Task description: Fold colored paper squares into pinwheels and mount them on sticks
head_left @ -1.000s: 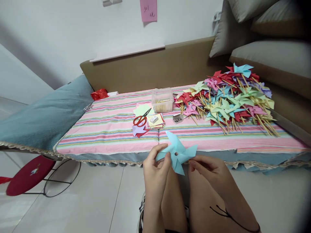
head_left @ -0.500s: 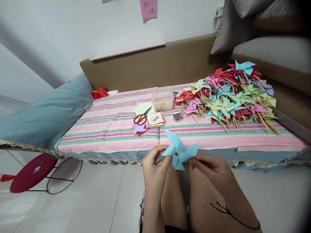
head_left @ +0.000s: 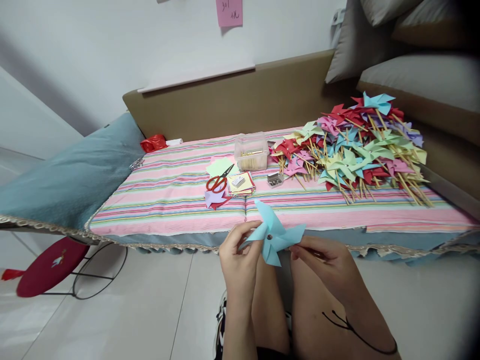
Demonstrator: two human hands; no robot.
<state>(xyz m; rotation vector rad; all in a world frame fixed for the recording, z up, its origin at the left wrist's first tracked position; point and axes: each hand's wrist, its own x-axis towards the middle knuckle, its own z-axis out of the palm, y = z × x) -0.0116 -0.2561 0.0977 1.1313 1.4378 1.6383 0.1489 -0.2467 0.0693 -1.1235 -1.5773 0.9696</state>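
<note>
A light blue paper pinwheel (head_left: 278,239) is held above my knees, with a small metal fastener (head_left: 269,236) at its centre. My left hand (head_left: 240,250) is closed on the pinwheel's left side, thumb in front. At the lower right blade, the fingers of my right hand (head_left: 324,257) are pinched together. A thin brownish bit shows between those fingers; most of it is hidden. Beyond the hands lie red-handled scissors (head_left: 217,183), a stack of coloured paper squares (head_left: 242,190) and a small clear box of metal fasteners (head_left: 275,180).
A heap of finished pinwheels (head_left: 348,162) on sticks covers the right of the striped cloth (head_left: 168,187). A clear plastic box (head_left: 251,150) holds wooden sticks. Cut purple paper (head_left: 214,199) lies by the scissors. A red stool (head_left: 52,267) stands at the left.
The pinwheel has shifted slightly left and turned a little in my hands. Both hands keep nearly the same place and grip.
</note>
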